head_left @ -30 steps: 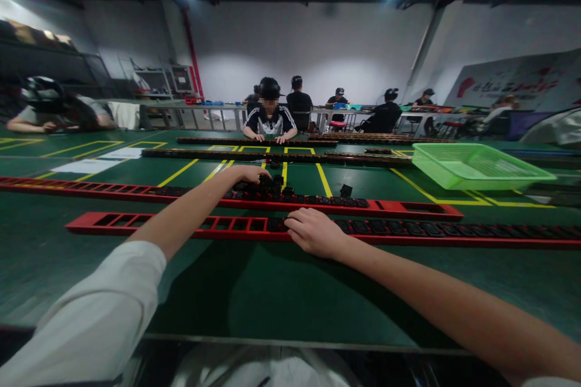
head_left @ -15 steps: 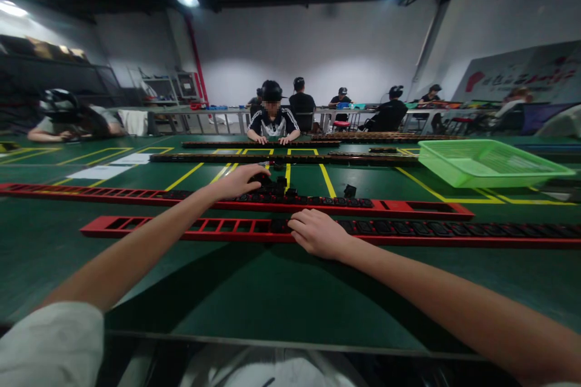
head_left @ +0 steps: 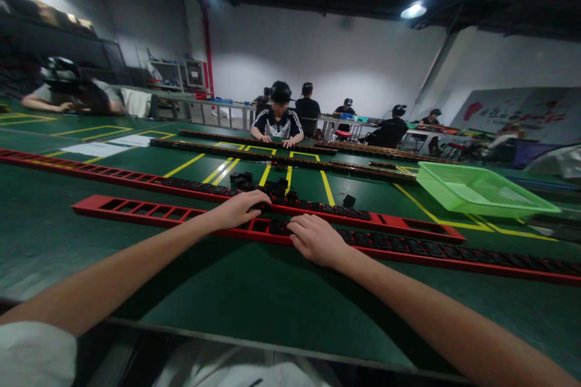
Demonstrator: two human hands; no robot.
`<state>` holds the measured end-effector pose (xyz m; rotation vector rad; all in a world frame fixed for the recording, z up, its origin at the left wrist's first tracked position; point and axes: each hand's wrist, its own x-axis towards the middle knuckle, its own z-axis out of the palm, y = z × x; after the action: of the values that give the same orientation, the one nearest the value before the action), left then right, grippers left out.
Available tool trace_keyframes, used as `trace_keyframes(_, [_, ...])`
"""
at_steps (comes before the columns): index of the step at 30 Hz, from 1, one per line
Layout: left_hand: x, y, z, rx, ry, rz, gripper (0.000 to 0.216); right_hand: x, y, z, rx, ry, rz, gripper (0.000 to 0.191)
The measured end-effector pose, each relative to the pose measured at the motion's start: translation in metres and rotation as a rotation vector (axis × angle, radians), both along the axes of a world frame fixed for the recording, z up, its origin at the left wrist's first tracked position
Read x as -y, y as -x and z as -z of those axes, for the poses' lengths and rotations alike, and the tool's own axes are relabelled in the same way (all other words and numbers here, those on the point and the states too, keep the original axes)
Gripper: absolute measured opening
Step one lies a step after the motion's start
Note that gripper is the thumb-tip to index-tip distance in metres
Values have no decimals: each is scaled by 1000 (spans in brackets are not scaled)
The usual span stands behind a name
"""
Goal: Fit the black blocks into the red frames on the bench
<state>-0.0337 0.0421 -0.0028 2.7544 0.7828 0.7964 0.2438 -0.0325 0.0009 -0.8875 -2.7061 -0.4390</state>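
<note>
My left hand (head_left: 238, 208) is closed around a small black socket piece (head_left: 263, 207), mostly hidden by the fingers, above the gap between two long red slotted rails. My right hand (head_left: 315, 239) grips the near red rail (head_left: 97, 204) with curled fingers, beside a black socket (head_left: 278, 227) seated in it; the thumb side is partly hidden. Black sockets fill this rail to the right, while slots to the left are bare. Behind it lies the far red rail (head_left: 420, 225), with black sockets along its middle. Loose black sockets (head_left: 242, 180) are heaped behind that rail.
A light green plastic basket (head_left: 481, 190) stands at the right. Dark long strips (head_left: 218, 150) lie across the green table (head_left: 254, 290), with white papers (head_left: 97, 148) at the left. A co-worker (head_left: 278, 118) sits opposite, hands on the table; other people sit farther back.
My left hand has come back from the loose pile towards the near rail with a black socket in it. My right hand stays on the near rail. The view has tilted.
</note>
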Motion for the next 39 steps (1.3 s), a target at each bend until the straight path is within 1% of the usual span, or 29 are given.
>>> trace_keyframes(3, [1, -2, 2, 30, -14, -14, 36, -1, -1, 1, 0, -5, 0, 26])
trace_keyframes(8, [-2, -3, 6, 102, -26, -152, 45, -1, -1, -2, -7, 15, 13, 26])
trace_keyframes(11, [-3, -4, 7, 122, -37, -186, 38, -1, -1, -3, -13, 31, 11, 26])
trace_keyframes(16, [1, -6, 1, 89, -87, -98, 27, 1, -3, -4, -20, 38, -8, 26])
trace_keyframes(19, [5, -6, -3, 81, -85, -73, 22, 1, -3, -3, -19, 45, -11, 25])
trace_keyframes(22, [10, -5, -7, 92, -50, -52, 23, 1, -3, -4, -11, 44, -4, 25])
trace_keyframes(25, [15, -7, -9, 112, 30, -63, 27, 1, -1, -4, -5, 40, 2, 25])
trace_keyframes(29, [21, -12, -10, 59, 118, -35, 21, 1, 0, -5, -7, 46, 6, 25])
trace_keyframes(33, [22, -15, -9, 17, 152, 9, 17, 1, -1, -3, -2, 42, 11, 24])
trace_keyframes(39, [21, -14, -12, 73, 160, 82, 23, -1, -2, -1, -2, 29, 2, 25])
